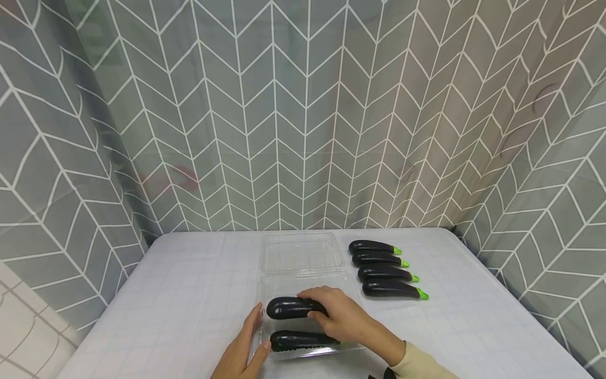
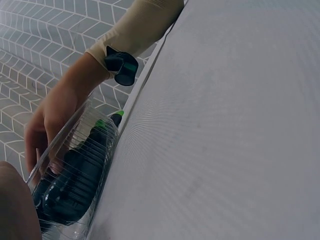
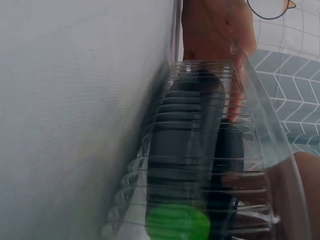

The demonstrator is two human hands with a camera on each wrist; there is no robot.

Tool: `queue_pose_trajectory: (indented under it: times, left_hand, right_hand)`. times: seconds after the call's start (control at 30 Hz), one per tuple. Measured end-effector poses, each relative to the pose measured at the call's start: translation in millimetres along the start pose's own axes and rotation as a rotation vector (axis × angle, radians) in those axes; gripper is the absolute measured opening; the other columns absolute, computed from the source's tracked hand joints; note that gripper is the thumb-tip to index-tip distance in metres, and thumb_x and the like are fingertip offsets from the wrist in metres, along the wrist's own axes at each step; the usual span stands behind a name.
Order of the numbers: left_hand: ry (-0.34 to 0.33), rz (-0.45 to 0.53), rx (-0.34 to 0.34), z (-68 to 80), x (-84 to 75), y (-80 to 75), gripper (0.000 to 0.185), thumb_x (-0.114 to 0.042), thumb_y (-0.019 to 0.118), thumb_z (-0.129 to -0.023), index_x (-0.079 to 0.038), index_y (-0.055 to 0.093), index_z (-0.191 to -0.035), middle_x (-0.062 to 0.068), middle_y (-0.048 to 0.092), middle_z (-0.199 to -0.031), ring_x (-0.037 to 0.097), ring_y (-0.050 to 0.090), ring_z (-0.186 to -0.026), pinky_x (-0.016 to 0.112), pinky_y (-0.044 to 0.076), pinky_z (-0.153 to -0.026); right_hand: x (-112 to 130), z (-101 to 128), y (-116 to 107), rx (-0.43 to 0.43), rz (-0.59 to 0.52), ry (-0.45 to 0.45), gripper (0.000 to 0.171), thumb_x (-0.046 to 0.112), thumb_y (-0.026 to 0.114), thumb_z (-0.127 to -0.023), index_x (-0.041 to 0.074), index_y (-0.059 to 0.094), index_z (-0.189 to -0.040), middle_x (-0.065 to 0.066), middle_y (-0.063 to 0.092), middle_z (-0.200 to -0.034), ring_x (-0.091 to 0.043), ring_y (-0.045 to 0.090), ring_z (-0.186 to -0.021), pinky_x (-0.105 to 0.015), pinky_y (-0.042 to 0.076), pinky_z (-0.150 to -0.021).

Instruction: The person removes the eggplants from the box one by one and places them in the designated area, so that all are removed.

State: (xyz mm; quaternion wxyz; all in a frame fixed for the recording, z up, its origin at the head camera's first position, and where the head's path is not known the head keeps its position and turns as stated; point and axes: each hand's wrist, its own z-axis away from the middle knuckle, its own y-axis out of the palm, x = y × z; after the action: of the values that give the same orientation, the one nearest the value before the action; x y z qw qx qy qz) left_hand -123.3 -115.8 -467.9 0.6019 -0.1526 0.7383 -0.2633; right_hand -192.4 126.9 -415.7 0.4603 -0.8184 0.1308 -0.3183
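A clear plastic clamshell box [image 1: 293, 284] lies with its lid folded back, in the middle of the table in the head view. Inside, along the front wall, is one dark eggplant [image 1: 298, 341]. My right hand [image 1: 338, 316] grips a second eggplant [image 1: 289, 308] from above, thumb on the near side, behind the first one. The held eggplant's stem end is hidden under the hand. Against the box's left side rests my left hand [image 1: 241, 345], fingers extended along the wall and thumb by the front corner. Through the ribbed wall, the right wrist view shows a green stem cap [image 3: 177, 222].
Several eggplants [image 1: 385, 273] with green stems lie in a column right of the box. The transparent lid [image 1: 300, 252] extends toward the back edge. A white cloth covers the table [image 1: 189, 295], and grey patterned curtains [image 1: 289, 131] surround it at the back and sides.
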Motion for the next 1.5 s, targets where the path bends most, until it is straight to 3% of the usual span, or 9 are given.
queue_pose_trajectory:
  times: [0.37,0.83,1.5]
  left_hand:
    - [-0.02,0.014,-0.003,0.3,0.7,0.6,0.074,-0.05,0.047,-0.093,-0.012,0.016,-0.149,0.014,0.028,-0.148,0.036,0.034,-0.13,0.061,0.028,-0.098]
    - [-0.082,0.001,0.042,-1.5,-1.4,-3.4,0.079,-0.056,0.046,-0.091,-0.012,0.016,-0.149,0.014,0.023,-0.15,0.037,0.029,-0.132,0.062,0.026,-0.098]
    - [-0.075,0.015,0.033,-1.5,-2.1,-1.2,0.078,-0.053,0.049,-0.091,-0.009,0.017,-0.148,0.018,0.023,-0.15,0.039,0.029,-0.131,0.061,0.026,-0.098]
  right_hand:
    - [-0.3,1.3,-4.2,-0.023,-0.03,-0.011,0.037,0.007,0.067,-0.084,0.01,0.06,-0.12,0.005,0.062,-0.113,-0.008,0.057,-0.102,-0.03,0.048,-0.085]
    - [-0.3,6.1,-17.8,-0.072,-0.04,0.01,0.036,0.006,0.067,-0.084,0.01,0.061,-0.119,0.005,0.061,-0.116,-0.01,0.056,-0.107,-0.033,0.047,-0.089]
    - [-7.9,22.1,-40.3,-0.165,0.007,-0.001,0.039,0.003,0.068,-0.082,0.011,0.061,-0.12,0.007,0.061,-0.115,-0.009,0.057,-0.103,-0.031,0.049,-0.083]
